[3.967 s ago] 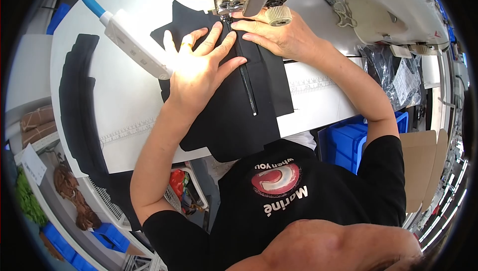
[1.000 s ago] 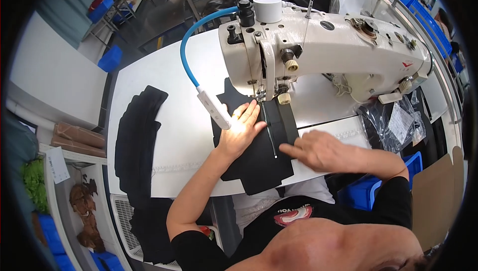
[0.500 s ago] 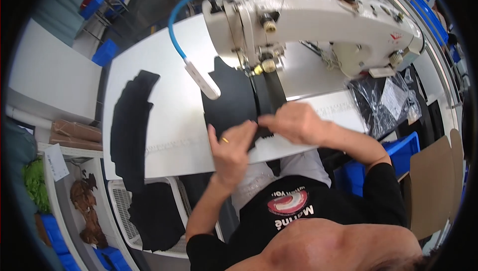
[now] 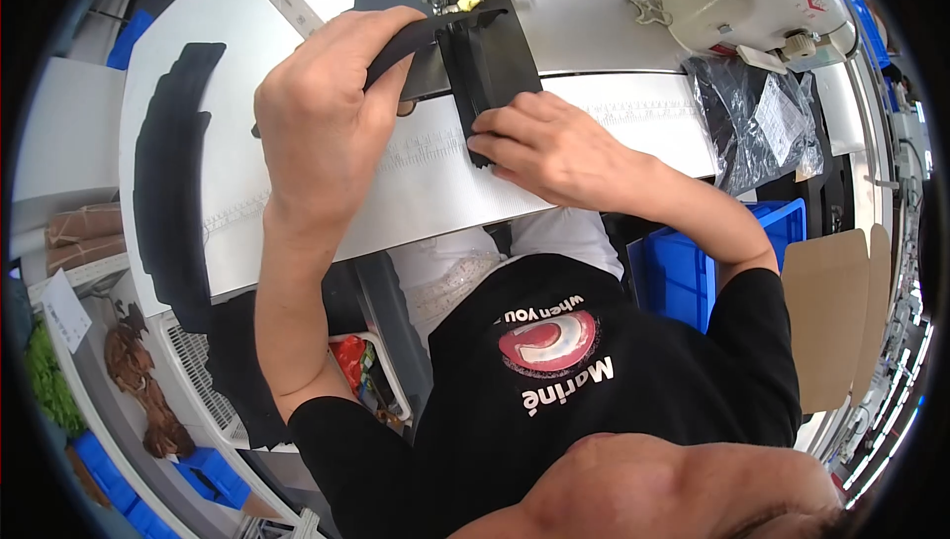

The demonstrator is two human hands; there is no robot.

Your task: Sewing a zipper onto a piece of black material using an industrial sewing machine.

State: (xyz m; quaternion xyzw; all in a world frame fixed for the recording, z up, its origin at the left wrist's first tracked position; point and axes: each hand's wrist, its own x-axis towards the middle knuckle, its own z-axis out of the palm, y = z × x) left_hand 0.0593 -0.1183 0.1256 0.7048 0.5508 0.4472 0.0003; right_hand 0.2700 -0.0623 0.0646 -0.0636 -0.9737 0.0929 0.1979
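Note:
My left hand (image 4: 327, 118) is closed on the lifted edge of the black fabric piece (image 4: 406, 49), folding it up just in front of the sewing machine's presser foot (image 4: 443, 2). My right hand (image 4: 549, 148), fingers curled, grips the lower part of a dark strip (image 4: 461, 79), apparently the zipper section, which runs toward the foot; its fingertips are partly hidden. The fabric lies on the white table (image 4: 386, 193) with its printed ruler. A white lamp head on a blue flexible neck (image 4: 295, 4) hangs behind my left hand.
A stack of black cut pieces (image 4: 173, 183) lies at the left, over a white basket (image 4: 198, 381). A bagged bundle (image 4: 747, 128) sits at the right, above a blue bin (image 4: 673, 272) and cardboard (image 4: 826, 321). A shelf unit (image 4: 74, 272) stands far left.
Since half a second ago, my left hand has risen toward the needle area, lifting and folding the fabric. My right hand stays low on the strip, fingers curled round it. The view has tilted.

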